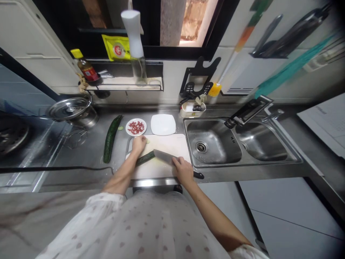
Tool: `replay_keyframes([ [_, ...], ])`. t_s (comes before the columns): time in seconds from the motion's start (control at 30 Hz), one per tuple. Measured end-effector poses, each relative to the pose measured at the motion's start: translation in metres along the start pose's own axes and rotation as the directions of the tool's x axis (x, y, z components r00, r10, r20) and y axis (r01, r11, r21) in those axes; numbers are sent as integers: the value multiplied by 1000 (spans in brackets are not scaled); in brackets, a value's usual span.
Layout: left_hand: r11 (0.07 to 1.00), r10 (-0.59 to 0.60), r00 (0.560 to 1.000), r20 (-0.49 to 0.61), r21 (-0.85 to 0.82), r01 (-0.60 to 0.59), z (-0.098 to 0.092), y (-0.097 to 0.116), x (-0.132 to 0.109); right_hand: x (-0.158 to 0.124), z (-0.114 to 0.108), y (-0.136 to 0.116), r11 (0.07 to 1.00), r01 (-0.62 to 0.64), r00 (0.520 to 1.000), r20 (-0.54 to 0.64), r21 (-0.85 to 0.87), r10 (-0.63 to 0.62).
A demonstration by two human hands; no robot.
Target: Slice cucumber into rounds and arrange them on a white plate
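On the white cutting board point(172, 144) lies a dark green cucumber point(145, 158), its near part passing under my left wrist. My right hand point(184, 172) is wrapped round the black handle of a kitchen knife point(163, 157), whose broad blade points left, with its tip by the cucumber's cut end. Toward the board's far left edge is my left hand point(138, 145), fingers closed at a small pale cucumber slice point(147, 141). Another whole cucumber point(111, 140) rests on the counter to the left, with a small cut end point(120, 128) beside it.
Behind the board stand a plate of chopped red pieces point(136, 127) and a white square plate point(163, 124). A double sink point(215, 144) is on the right. A lidded steel pot point(78, 111) and a black cable point(67, 168) are on the left.
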State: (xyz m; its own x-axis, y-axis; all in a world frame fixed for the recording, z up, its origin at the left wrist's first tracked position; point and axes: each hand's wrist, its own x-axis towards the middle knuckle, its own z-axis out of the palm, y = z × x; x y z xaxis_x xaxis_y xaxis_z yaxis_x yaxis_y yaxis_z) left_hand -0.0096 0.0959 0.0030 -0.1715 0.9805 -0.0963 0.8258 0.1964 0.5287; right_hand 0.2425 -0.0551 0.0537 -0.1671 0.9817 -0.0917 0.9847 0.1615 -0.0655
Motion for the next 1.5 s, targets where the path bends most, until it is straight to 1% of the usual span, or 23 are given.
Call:
replay_keyframes([
  [0.17, 988, 86, 996, 25, 124, -89, -2, 1, 1, 1, 2, 1, 1000, -7, 1000, 5, 14, 7],
  [0.37, 975, 133, 988, 73, 169, -144, -2, 1, 0, 2, 2, 2, 998, -40, 999, 31, 42, 38],
  [0.47, 981, 120, 990, 74, 143, -130, -4, 0, -1, 3, 0, 1, 994, -82, 995, 62, 78, 77],
  [0.6, 996, 76, 997, 1, 48, -76, -8, -2, -7, 7, -2, -1, 971, -186, 980, 105, 153, 171],
  [0.7, 999, 45, 998, -36, -20, -46, -9, -7, -16, 9, -4, -3, 951, -243, 966, 136, 189, 219],
  [0.83, 998, 34, 998, -51, -56, -36, -9, -14, -35, 12, -6, -4, 936, -264, 960, 156, 232, 232],
  [0.9, 995, 71, 996, -60, -67, -75, -8, -16, -46, 14, -5, -5, 930, -251, 965, 147, 268, 218],
  [1.0, 981, 172, 982, -77, -74, -178, -6, -18, -61, 18, -2, -8, 918, -221, 973, 133, 329, 187],
  [1.2, 931, 357, 933, -45, -60, -359, -2, -13, -84, 25, -1, -16, 907, -149, 984, 150, 394, 97],
  [1.37, 878, 474, 880, -35, -55, -475, -4, -7, -96, 28, -7, -25, 931, -144, 973, 222, 336, 71],
  [1.5, 848, 530, 848, -7, -28, -530, -4, -7, -94, 32, -9, -31, 948, -146, 960, 271, 284, 66],
])
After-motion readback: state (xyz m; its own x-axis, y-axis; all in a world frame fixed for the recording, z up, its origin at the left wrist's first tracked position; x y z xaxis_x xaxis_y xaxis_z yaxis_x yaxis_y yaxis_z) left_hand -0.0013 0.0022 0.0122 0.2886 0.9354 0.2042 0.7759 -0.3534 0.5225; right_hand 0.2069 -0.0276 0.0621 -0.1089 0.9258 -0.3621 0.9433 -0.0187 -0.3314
